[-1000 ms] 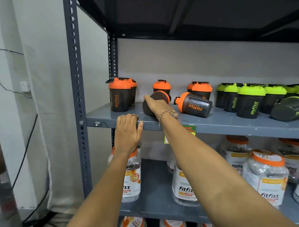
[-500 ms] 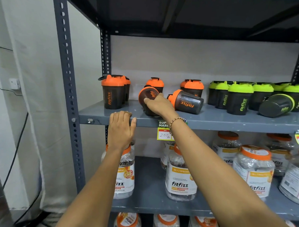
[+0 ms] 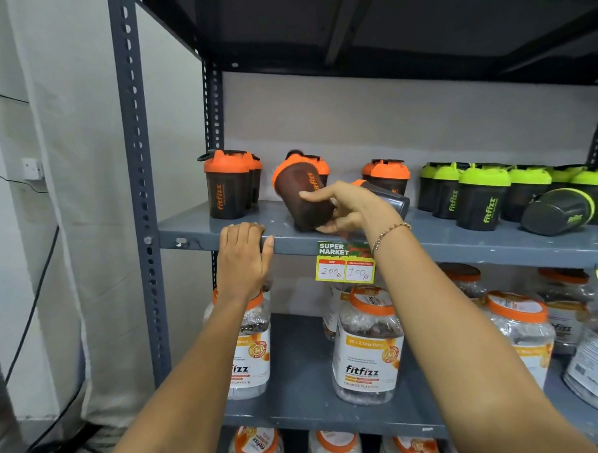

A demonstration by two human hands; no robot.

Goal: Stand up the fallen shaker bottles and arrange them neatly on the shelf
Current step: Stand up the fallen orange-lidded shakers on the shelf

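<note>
My right hand point(image 3: 350, 208) grips a dark shaker bottle with an orange lid point(image 3: 298, 192), tilted to the left with its base near the grey shelf point(image 3: 462, 241). Behind my hand a second orange-lidded shaker point(image 3: 390, 196) lies on its side, mostly hidden. My left hand point(image 3: 246, 259) rests flat on the shelf's front edge and holds nothing. Upright orange-lidded shakers point(image 3: 225, 186) stand at the left and at the back point(image 3: 388, 174). Green-lidded shakers point(image 3: 481, 197) stand in rows at the right, and one green-lidded shaker point(image 3: 557, 211) lies on its side there.
A price tag point(image 3: 344, 265) hangs from the shelf edge below my right wrist. Large jars with orange lids point(image 3: 366, 346) fill the lower shelves. The shelf's slotted upright post point(image 3: 138, 199) stands at the left, with a white wall and black cables beyond it.
My right hand has tipped the lying orange-lidded shaker up from its side to a steep tilt. My left hand stays on the shelf edge. The view has shifted.
</note>
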